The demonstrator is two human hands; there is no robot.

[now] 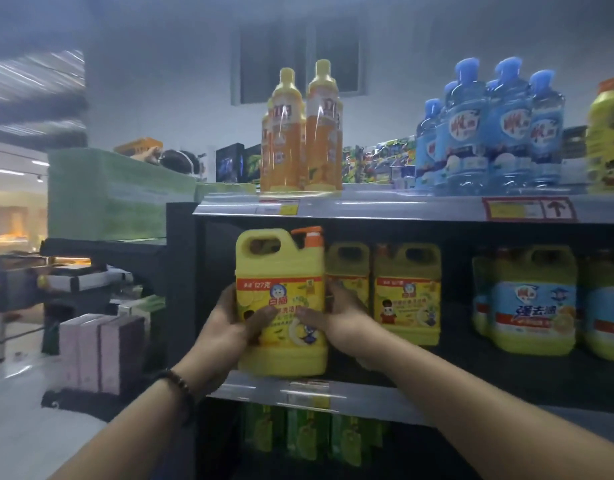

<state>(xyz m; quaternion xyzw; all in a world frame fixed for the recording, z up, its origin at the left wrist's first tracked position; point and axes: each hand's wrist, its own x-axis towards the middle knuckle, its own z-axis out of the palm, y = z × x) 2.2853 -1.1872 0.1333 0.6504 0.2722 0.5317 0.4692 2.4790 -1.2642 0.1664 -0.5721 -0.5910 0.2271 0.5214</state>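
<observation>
A shelf rack [402, 211] fills the middle and right of the frame; its top board runs across the centre, its middle board [367, 398] crosses the lower centre. A green stack [108, 195] sits at centre left, with pink boxes [97, 355] below it at lower left.

On the top board, blue bottles [489, 133] crowd the upper right and orange bottles [298, 140] stand at upper centre; a red-edged price tag [527, 208] hangs on the board's front under the blue ones. On the middle board, blue-label jugs [534, 299] stand at right, and yellow jugs [407, 292] stand just right of centre; green packs [305, 434] show dimly beneath, at lower centre.

The jug [281, 271], yellow with an orange pump, stands upright at the centre of the frame, at the left end of the middle board, its base level with the board's front lip; whether it rests there cannot be told. It lies between the two hands; the left hand [229, 327] grips its left flank, thumb laid on the label; the right hand [340, 317] grips its right flank, thumb on the label, fingers wrapped behind. The thumbs nearly meet low on the front; a dark bracelet [180, 382] circles the left wrist.
</observation>
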